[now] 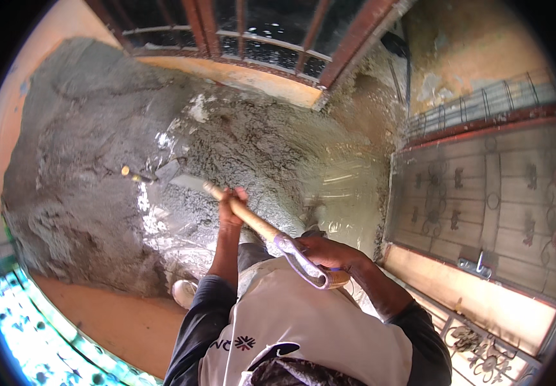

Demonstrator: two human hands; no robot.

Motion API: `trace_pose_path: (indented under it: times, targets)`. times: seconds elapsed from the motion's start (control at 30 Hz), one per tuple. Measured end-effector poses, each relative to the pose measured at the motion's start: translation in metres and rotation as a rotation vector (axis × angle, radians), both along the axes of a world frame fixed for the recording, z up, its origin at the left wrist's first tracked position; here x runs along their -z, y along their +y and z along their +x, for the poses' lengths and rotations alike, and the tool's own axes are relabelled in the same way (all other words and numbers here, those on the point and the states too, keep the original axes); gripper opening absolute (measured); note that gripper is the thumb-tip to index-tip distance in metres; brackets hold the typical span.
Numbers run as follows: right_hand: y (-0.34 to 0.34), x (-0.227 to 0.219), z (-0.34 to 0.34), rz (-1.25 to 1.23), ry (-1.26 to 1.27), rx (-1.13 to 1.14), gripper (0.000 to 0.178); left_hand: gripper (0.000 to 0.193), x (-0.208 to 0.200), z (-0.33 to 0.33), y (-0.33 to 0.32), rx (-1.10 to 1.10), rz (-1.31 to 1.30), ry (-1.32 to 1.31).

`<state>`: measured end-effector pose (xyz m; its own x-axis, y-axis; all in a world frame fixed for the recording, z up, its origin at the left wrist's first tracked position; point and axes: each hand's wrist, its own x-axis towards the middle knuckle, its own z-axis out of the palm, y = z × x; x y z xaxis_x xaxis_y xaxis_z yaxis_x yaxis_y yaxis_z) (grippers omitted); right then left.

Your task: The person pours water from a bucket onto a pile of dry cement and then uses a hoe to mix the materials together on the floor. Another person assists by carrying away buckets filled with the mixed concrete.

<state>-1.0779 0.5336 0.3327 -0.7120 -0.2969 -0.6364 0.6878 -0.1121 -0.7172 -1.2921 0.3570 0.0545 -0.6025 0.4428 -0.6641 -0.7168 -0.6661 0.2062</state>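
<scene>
A shovel [260,225] slants across in front of me, its wooden shaft ending in a purple D-shaped handle near my body. My left hand [230,206] is wrapped round the shaft close to the blade. At the upper end, my right hand [326,251] is closed on the shovel beside the handle, its fingers partly hidden. The grey blade points left, at the wet cement mix [245,138]; how much of it is buried I cannot tell. Just beyond the blade tip, a trowel [167,170] with a yellow-ended handle lies on the grey heap.
A broad grey cement heap [78,161] fills the left side. Brown-framed window bars [226,32] stand at the far side. On the right are a patterned metal gate panel [484,199] and a wire rebar cage [484,103] against the wall. Shallow water [348,186] covers the floor beside the mix.
</scene>
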Motion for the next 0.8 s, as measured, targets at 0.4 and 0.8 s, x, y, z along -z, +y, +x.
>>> trace_pose_path:
  times: [0.4, 0.8]
  targets:
    - [0.242, 0.052, 0.125, -0.096, 0.255, 0.335, 0.041, 0.019, 0.026, 0.062, 0.087, -0.160, -0.627, -0.239]
    - [0.383, 0.055, 0.184, 0.195, -0.183, 1.104, 0.028, 0.018, 0.048, 0.137, 0.340, 0.013, -1.093, -0.266]
